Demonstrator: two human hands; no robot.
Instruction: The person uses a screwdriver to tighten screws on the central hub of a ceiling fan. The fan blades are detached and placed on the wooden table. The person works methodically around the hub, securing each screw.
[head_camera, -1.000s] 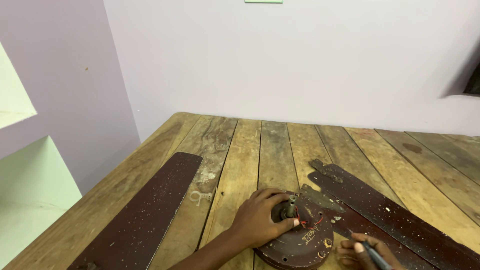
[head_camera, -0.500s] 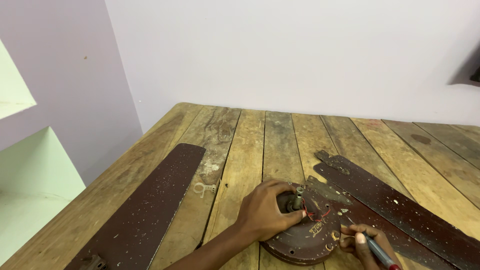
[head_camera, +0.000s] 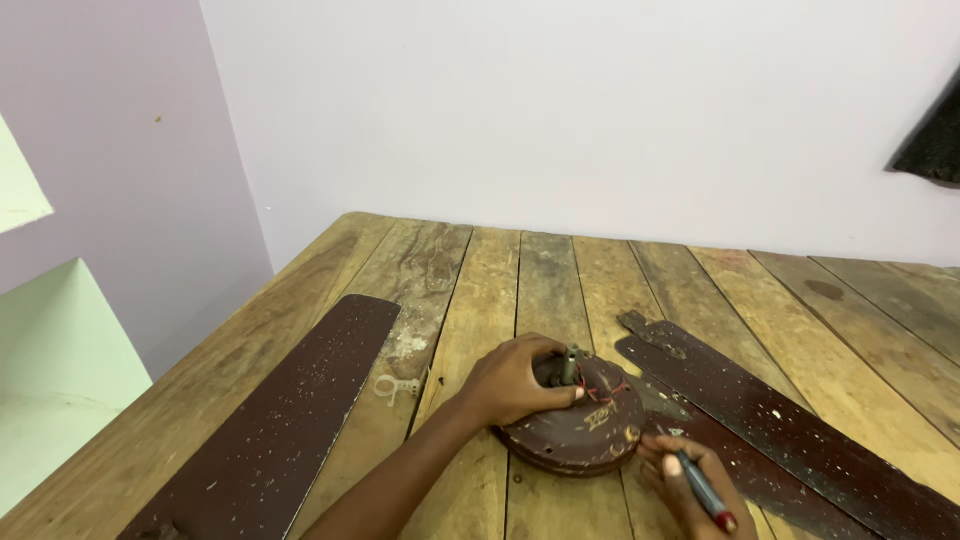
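A round dark-brown ceiling fan motor housing (head_camera: 585, 425) lies on the wooden plank table (head_camera: 480, 290), with a short shaft and red wires at its middle. My left hand (head_camera: 515, 380) rests on its left side, fingers curled around the shaft. My right hand (head_camera: 685, 485) sits at the housing's lower right edge and grips a screwdriver with a dark shaft and red end (head_camera: 705, 492). Two brown fan blades (head_camera: 790, 425) lie overlapped just right of the housing.
A third brown fan blade (head_camera: 285, 420) lies apart on the left planks. A small pale metal clip (head_camera: 395, 385) sits between it and my left hand. The lilac wall stands behind the table, and pale green shelves (head_camera: 50, 350) are at the far left.
The view has shifted, so the housing and hands sit higher in frame. My left hand stays on the shaft. My right hand with the screwdriver stays at the housing's edge.
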